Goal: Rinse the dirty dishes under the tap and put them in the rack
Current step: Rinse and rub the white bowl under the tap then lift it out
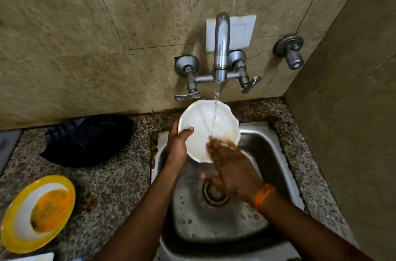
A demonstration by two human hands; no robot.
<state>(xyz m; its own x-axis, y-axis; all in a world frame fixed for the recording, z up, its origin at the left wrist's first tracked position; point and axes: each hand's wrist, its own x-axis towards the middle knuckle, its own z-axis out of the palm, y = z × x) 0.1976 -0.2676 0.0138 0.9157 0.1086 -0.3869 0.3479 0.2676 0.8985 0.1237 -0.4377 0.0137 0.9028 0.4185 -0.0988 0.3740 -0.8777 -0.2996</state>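
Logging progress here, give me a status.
Left hand grips white plate under tap; right hand rubs it. Yellow plate waits dirty. No rack visible.

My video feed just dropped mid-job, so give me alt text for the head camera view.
A person holds a white plate under the running tap over a steel sink, left hand gripping its rim while the right hand rubs brownish residue off its face. A yellow-rimmed plate smeared with orange food waits on the granite counter to the left, near a dark cloth.
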